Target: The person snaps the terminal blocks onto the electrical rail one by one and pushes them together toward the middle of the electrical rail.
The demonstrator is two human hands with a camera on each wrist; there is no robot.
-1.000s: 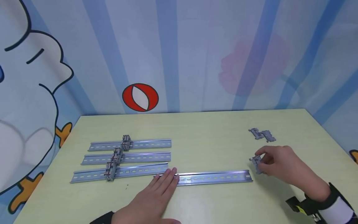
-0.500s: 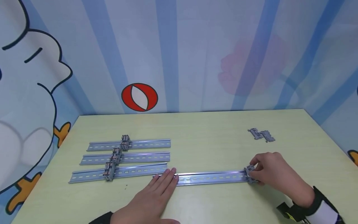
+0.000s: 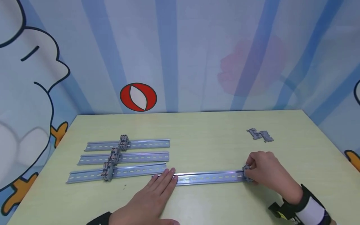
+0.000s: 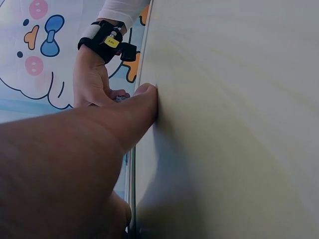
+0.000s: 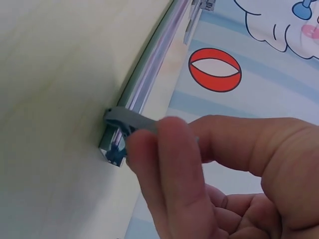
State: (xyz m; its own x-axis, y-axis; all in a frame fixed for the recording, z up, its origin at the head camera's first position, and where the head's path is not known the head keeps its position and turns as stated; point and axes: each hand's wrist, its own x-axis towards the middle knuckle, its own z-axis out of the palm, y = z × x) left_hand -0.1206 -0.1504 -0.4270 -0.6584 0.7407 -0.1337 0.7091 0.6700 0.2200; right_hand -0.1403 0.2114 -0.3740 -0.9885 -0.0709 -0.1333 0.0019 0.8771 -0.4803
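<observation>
My left hand (image 3: pixel 147 198) lies with straight fingers over the left end of a slotted metal DIN rail (image 3: pixel 211 177), covering that end. At the rail's right end, my right hand (image 3: pixel 265 170) pinches a small grey terminal block (image 3: pixel 246 173) between thumb and fingers. In the right wrist view the block (image 5: pixel 130 118) sits across the rail (image 5: pixel 149 74) close to its end; whether it is snapped on is hard to tell. Two loose grey terminal blocks (image 3: pixel 265 136) lie flat behind the right hand, touching or nearly touching.
To the left, three more DIN rails (image 3: pixel 146 157) lie roughly parallel, each carrying upright grey terminal blocks (image 3: pixel 108 171). The nearest of them ends by the left fingertips. A patterned blue curtain (image 3: pixel 191 62) stands behind the pale table (image 3: pixel 208 128).
My right hand has brought the terminal block left from the table onto the rail's right end, then slightly inward along it. The left hand stays on the rail.
</observation>
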